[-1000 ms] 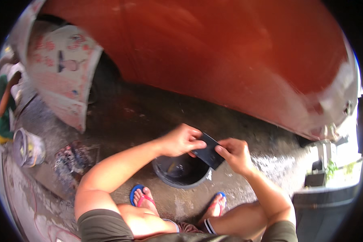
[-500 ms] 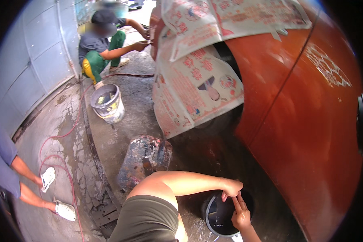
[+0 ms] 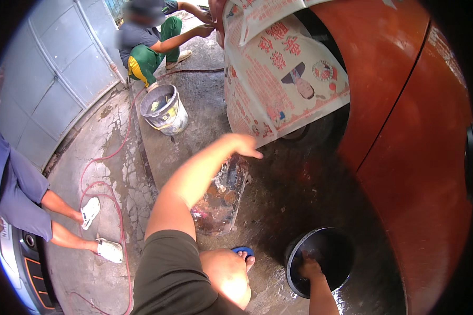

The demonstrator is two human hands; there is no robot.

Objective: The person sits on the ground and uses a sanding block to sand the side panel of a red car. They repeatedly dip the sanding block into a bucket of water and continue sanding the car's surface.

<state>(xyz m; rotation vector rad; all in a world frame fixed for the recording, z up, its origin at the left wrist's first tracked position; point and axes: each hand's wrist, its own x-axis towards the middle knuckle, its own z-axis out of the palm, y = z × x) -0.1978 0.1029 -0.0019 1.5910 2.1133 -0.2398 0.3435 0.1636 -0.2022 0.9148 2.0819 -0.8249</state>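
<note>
My left hand (image 3: pixel 243 145) is raised beside the lower edge of a printed white-and-red sheet (image 3: pixel 284 79), which hangs over the wheel area of an orange car body (image 3: pixel 389 152). Its fingers point outward and hold nothing that I can see; whether it touches the sheet is unclear. Down in a black bucket (image 3: pixel 290 268) is my right hand (image 3: pixel 310 266). Dark shadow blurs its fingers there, so any grip is hidden. Under my left forearm lies a paint-stained, worn board (image 3: pixel 218 205).
A crouching person (image 3: pixel 147 47) works at the car's far end near a grey paint-smeared bucket (image 3: pixel 165 113). Another person stands at left in white shoes (image 3: pixel 110 250). A red hose (image 3: pixel 122 215) winds over the concrete. A vehicle's corner (image 3: pixel 31 273) shows lower left.
My hands were together above the black bucket. The left has moved up and away toward the sheet, while the right has gone down into the bucket. The view has shifted.
</note>
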